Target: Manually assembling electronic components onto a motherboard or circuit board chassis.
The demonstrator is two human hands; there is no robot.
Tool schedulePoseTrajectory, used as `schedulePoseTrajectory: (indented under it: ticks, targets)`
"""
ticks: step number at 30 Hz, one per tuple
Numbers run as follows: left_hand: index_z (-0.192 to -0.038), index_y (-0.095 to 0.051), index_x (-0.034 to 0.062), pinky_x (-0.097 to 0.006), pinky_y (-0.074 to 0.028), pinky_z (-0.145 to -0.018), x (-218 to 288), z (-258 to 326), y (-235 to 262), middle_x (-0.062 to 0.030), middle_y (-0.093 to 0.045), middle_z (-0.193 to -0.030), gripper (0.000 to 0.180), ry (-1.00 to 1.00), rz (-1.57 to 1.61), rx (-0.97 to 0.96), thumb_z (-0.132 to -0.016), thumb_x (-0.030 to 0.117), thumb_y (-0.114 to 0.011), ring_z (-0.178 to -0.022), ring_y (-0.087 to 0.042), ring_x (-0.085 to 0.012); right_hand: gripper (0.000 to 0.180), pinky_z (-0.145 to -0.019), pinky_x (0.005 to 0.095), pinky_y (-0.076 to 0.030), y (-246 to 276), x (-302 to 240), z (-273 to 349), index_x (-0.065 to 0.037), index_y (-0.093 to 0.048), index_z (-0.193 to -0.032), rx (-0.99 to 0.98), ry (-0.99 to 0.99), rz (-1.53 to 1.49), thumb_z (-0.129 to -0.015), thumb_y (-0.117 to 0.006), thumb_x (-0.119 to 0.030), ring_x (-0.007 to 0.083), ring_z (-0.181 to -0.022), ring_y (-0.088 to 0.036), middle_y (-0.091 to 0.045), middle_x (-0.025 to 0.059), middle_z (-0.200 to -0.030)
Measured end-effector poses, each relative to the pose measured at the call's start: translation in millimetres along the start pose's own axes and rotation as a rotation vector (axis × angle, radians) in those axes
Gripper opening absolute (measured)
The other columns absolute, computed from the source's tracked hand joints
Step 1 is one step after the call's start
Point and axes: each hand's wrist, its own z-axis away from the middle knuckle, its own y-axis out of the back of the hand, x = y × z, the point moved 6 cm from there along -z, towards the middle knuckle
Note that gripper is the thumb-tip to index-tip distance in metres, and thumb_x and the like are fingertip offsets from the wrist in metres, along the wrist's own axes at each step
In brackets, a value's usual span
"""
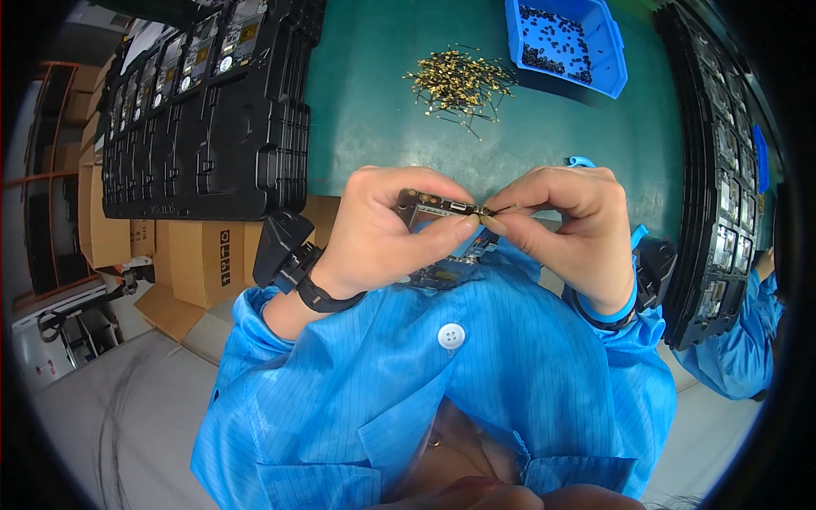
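Head view: a small dark circuit board (435,206) is being held at chest height by the left hand (387,229), the fingers closed around its upper edge with the thumb pressed along its near side. The right hand (565,225) is being kept just beside the left, its thumb and forefinger pinched narrow on a thin gold pin (503,207), whose tip is being held against the right end of the board. Both hands are being held touching or nearly touching at the fingertips, above the blue striped coat (442,374). Beyond the hands, a loose heap of gold pins (459,81) is lying on the green table (374,110), well apart from the fingers. Farther beyond the right hand, a blue bin (595,38) of small black parts is standing. Beyond the left hand, a stack of black trays (204,127) carrying boards is resting; more black trays (722,187) are stacked to the outside of the right hand. A co-worker's blue sleeve (748,340) is being seen at the right rim.
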Motion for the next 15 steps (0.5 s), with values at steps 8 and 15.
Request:
schedulePoseTrajectory:
  ticks: [8,15]
  targets:
    - [-0.08,-0.063,-0.0012,-0.02,-0.045,-0.056,0.0,-0.8,1.9,-0.0058,-0.064,-0.072,0.013,-0.034,-0.034,-0.022,-0.07,0.004,-0.068,-0.065,-0.058,-0.0075,0.008,-0.054,0.0219,-0.048,0.3,-3.3,-1.0,-0.001,-0.065,-0.077,-0.001,0.026,0.004,-0.069,-0.065,0.001,0.0127,-0.062,-0.063,-0.064,0.0081,-0.068]
    - [-0.081,-0.064,-0.0007,-0.021,-0.045,-0.056,2.7,-0.6,2.9,-0.007,-0.064,-0.072,0.013,-0.06,-0.044,-0.046,-0.07,0.005,-0.068,-0.065,-0.059,-0.0091,0.007,-0.053,0.0229,-0.049,-0.5,-6.9,-2.0,-0.002,-0.065,-0.075,0.005,0.048,0.041,-0.069,-0.065,0.001,0.0155,-0.061,-0.063,-0.064,0.0084,-0.067]
